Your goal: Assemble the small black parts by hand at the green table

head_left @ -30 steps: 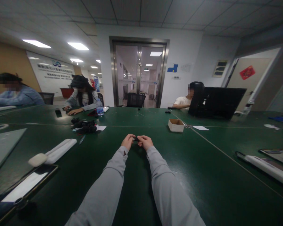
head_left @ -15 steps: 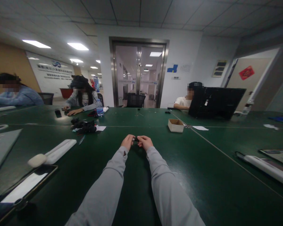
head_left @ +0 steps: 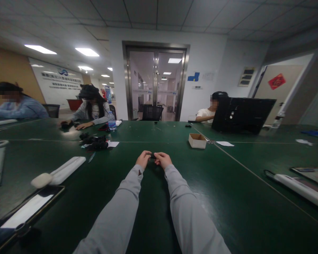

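Note:
My left hand [head_left: 143, 159] and my right hand [head_left: 163, 160] meet over the middle of the green table [head_left: 214, 197]. Between their fingertips is a small black object [head_left: 153, 156], too small and dark for me to tell its kind. Both hands are closed in a pinch, one at each end of it. The fingers partly hide it. Past my right hand stands a small open cardboard box [head_left: 197, 141]. To the left of my left hand lies a heap of black items [head_left: 95, 141] with a pen [head_left: 92, 157] beside it.
At left are a phone [head_left: 29, 211], a white case [head_left: 69, 169] and a rounded white object [head_left: 41, 180]. A water bottle [head_left: 111, 121] stands farther back. A monitor [head_left: 243, 114] is at the right. People sit around the far side. A white bar [head_left: 302, 190] lies at right.
My hands stay almost in place, still holding the small black object. At the far left, the pale flat panel has shifted. The co-worker at back left has a hand over the dark item there.

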Available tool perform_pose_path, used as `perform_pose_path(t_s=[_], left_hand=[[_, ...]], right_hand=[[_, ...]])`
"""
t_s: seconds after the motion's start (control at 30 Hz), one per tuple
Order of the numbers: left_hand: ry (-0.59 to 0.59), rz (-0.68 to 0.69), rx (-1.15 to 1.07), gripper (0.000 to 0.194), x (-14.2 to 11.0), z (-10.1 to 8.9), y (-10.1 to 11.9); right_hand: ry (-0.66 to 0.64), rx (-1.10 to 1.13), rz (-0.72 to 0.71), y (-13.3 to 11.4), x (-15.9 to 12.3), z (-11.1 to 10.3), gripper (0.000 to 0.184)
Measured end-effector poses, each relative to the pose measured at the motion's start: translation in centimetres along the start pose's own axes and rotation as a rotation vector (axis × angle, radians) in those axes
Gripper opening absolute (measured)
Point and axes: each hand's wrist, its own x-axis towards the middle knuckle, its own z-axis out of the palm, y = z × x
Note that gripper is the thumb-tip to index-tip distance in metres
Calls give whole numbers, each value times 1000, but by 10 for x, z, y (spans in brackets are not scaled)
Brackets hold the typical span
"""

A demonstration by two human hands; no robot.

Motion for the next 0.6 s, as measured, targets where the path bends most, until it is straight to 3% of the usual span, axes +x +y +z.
perform_pose_path(t_s=[0.37, 0.6], left_hand=[[4, -24, 25, 21, 2, 0, -2], [17, 84, -17, 17, 2, 2, -4]], right_hand=[[8, 0, -13, -4, -4, 1, 23], [-6, 3, -1, -2, -3, 0, 23]])
